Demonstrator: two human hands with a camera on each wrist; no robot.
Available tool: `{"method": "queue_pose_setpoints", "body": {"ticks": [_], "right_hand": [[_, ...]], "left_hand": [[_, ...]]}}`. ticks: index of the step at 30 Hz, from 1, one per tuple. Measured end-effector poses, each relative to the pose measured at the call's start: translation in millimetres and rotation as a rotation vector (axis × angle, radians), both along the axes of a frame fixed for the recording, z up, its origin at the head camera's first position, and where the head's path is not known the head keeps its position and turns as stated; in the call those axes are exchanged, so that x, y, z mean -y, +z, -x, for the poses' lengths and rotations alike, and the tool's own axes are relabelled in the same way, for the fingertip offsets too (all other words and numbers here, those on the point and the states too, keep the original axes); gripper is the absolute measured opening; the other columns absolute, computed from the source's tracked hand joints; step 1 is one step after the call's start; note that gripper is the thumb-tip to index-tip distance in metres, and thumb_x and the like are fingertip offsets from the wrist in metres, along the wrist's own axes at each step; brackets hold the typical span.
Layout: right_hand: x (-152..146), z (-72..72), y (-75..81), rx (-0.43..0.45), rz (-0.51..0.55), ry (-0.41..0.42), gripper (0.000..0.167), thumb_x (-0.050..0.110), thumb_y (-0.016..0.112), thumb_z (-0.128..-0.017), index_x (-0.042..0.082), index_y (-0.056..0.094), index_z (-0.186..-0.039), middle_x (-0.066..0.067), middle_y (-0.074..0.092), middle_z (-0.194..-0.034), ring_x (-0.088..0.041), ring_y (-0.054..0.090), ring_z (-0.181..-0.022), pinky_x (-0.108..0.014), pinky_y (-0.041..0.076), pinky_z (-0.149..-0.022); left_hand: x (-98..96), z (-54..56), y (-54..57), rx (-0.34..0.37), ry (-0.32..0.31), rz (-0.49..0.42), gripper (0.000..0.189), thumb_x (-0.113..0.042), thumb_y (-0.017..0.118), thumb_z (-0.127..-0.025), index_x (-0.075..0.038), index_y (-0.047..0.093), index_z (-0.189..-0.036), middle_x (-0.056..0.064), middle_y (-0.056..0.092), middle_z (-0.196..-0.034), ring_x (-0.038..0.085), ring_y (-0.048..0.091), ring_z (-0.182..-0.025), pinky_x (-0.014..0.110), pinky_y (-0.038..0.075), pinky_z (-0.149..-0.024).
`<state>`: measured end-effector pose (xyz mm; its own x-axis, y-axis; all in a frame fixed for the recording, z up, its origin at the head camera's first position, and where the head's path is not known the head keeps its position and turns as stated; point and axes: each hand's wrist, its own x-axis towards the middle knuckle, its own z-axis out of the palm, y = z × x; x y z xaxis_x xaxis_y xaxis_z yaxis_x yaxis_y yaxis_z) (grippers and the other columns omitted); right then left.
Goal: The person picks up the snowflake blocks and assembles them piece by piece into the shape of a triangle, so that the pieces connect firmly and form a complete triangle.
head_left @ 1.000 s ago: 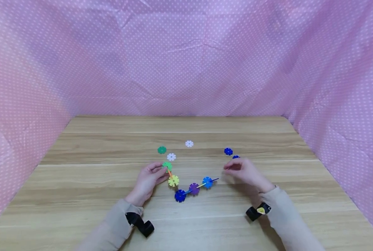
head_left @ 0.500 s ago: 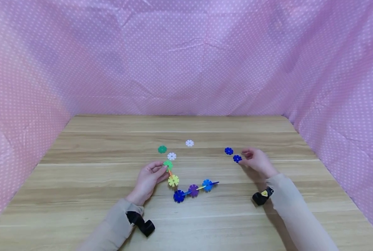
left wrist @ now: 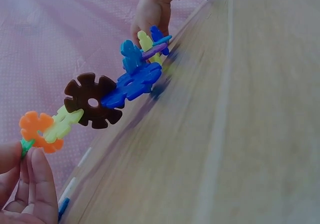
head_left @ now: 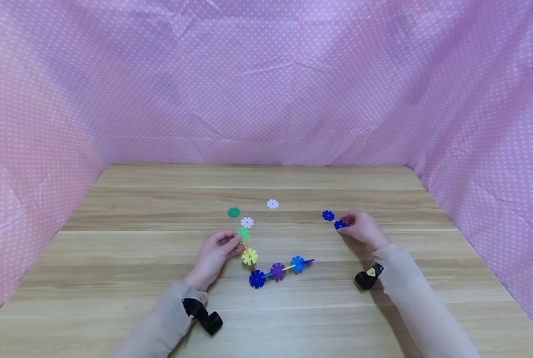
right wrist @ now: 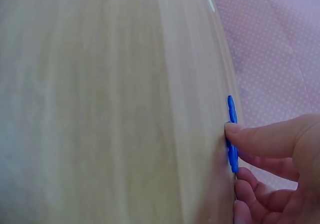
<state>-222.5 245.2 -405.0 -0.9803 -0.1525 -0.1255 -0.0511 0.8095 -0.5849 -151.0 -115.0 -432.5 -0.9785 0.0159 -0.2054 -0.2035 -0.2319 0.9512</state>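
Note:
My left hand pinches a light green snowflake disc between thumb and fingers. From that disc runs a chain of slotted discs: orange, yellow, brown, dark blue, purple, light blue and others, curving right in the head view. At the right, my right hand has its thumb and fingers on the edge of a loose dark blue disc. In the right wrist view the thumb lies over this disc.
Loose discs lie flat beyond the chain: a dark green one, a white one and another white one. A second dark blue disc is just left of my right hand. Pink dotted cloth surrounds the wooden table.
My right hand has moved right and away from the chain's end to the nearer loose dark blue disc, and its fingers have closed on it. My left hand stays on the light green disc.

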Motion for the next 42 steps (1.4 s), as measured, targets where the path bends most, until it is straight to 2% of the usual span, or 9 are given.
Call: {"method": "queue_pose_setpoints", "body": {"ticks": [6, 9, 15, 23, 28, 33, 36, 42], "right_hand": [[3, 0.1, 2.5, 0.024, 0.012, -0.007, 0.029, 0.01, 0.07, -0.084, -0.003, 0.061, -0.108, -0.018, 0.064, -0.1, -0.029, 0.059, -0.093, -0.044, 0.05, -0.083], [4, 0.6, 2.5, 0.024, 0.014, 0.005, 0.027, 0.01, 0.071, -0.083, -0.002, 0.062, -0.106, -0.015, 0.062, -0.094, -0.026, 0.057, -0.087, -0.037, 0.05, -0.076], [11, -6.1, 4.4, -0.004, 0.076, 0.041, 0.012, 0.01, 0.069, -0.085, 0.002, 0.067, -0.095, -0.007, 0.063, -0.085, -0.016, 0.052, -0.075, -0.025, 0.045, -0.062], [56, -27.5, 19.0, -0.137, 0.275, 0.16, 0.012, 0.006, 0.068, -0.086, 0.0, 0.07, -0.096, -0.012, 0.069, -0.09, -0.012, 0.061, -0.077, -0.021, 0.051, -0.065], [85, -40.3, 22.1, -0.168, 0.359, 0.223, 0.012, 0.005, 0.068, -0.085, 0.001, 0.071, -0.096, -0.011, 0.071, -0.091, -0.009, 0.062, -0.075, -0.021, 0.054, -0.066], [106, -49.2, 22.4, -0.209, 0.363, 0.291, 0.012, 0.005, 0.068, -0.085, 0.004, 0.073, -0.096, -0.008, 0.072, -0.092, -0.012, 0.065, -0.079, -0.021, 0.055, -0.071], [116, -51.7, 21.8, -0.269, 0.359, 0.329, 0.01, 0.004, 0.069, -0.085, 0.003, 0.073, -0.094, -0.009, 0.072, -0.09, -0.014, 0.066, -0.078, -0.021, 0.055, -0.07], [132, -52.6, 20.8, -0.334, 0.339, 0.341, 0.007, 0.003, 0.07, -0.083, 0.003, 0.073, -0.09, -0.008, 0.072, -0.088, -0.015, 0.067, -0.077, -0.02, 0.055, -0.07]], "left_hand": [[-0.5, 0.9, -1.5, -0.016, 0.004, 0.011, 0.029, 0.006, 0.056, -0.09, 0.014, 0.053, -0.117, -0.001, 0.063, -0.085, 0.007, 0.064, -0.076, 0.021, 0.057, -0.075], [-0.9, 1.1, -1.9, -0.035, 0.016, 0.021, 0.033, 0.007, 0.057, -0.089, 0.014, 0.052, -0.121, 0.0, 0.063, -0.084, 0.007, 0.064, -0.075, 0.021, 0.057, -0.074], [-1.6, -0.3, 1.0, -0.033, 0.042, 0.053, 0.035, 0.006, 0.06, -0.087, 0.011, 0.055, -0.122, -0.001, 0.061, -0.082, 0.007, 0.064, -0.073, 0.021, 0.057, -0.073], [-4.2, -1.7, 9.8, -0.045, 0.018, 0.109, 0.034, 0.003, 0.062, -0.088, 0.007, 0.058, -0.121, 0.002, 0.059, -0.084, 0.008, 0.063, -0.075, 0.021, 0.057, -0.074], [-6.8, -3.3, 14.3, -0.053, 0.002, 0.142, 0.032, 0.001, 0.062, -0.088, 0.007, 0.059, -0.12, 0.002, 0.062, -0.085, 0.009, 0.063, -0.075, 0.023, 0.057, -0.074], [-8.0, -4.0, 17.0, -0.042, -0.015, 0.169, 0.029, -0.001, 0.062, -0.089, 0.002, 0.063, -0.118, 0.004, 0.064, -0.09, 0.012, 0.065, -0.078, 0.027, 0.058, -0.077], [-9.2, -3.9, 18.5, -0.043, -0.033, 0.183, 0.028, -0.003, 0.062, -0.089, 0.001, 0.064, -0.117, 0.006, 0.065, -0.094, 0.014, 0.066, -0.08, 0.031, 0.058, -0.079], [-13.6, -4.1, 22.5, -0.051, -0.058, 0.187, 0.028, -0.003, 0.061, -0.09, 0.001, 0.064, -0.118, 0.008, 0.065, -0.096, 0.012, 0.065, -0.079, 0.031, 0.058, -0.078]]}}
